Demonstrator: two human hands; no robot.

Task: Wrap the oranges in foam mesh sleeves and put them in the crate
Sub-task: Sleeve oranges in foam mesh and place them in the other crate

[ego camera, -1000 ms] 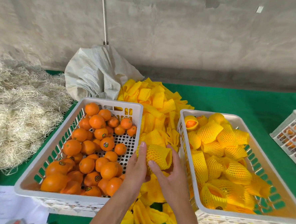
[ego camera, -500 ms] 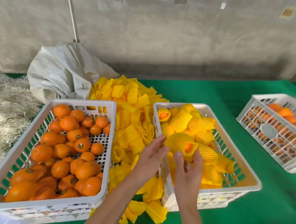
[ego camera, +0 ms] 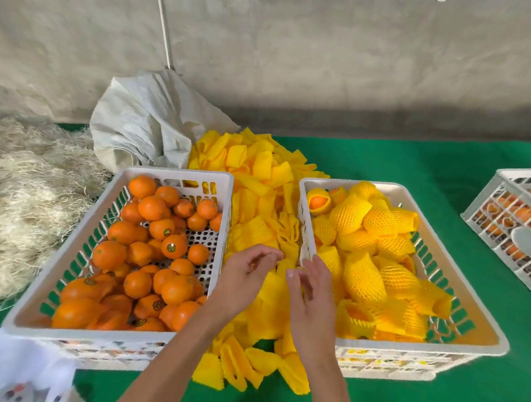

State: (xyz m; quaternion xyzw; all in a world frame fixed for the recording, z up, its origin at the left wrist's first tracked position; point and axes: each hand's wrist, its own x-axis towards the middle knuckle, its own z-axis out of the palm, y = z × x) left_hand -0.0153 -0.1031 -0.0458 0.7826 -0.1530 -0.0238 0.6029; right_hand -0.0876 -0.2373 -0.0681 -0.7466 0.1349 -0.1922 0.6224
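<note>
Oranges (ego camera: 149, 249) wait unwrapped. Both hands, left (ego camera: 247, 277) and right (ego camera: 311, 293), hover loose and empty over the sleeves (ego camera: 259, 181). Best pinch one sleeve only, opening its mouth wide.

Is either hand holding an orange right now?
No: the left hand and right hand hover with loosely curled fingers over the pile of loose foam sleeves between the two crates, holding no orange.

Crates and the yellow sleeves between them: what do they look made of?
The left crate and right crate look like moulded white plastic, matte, with slotted walls and a perforated floor. The sleeves look like soft foam netting, judging by the diamond mesh and the way they crumple in a heap.
</note>
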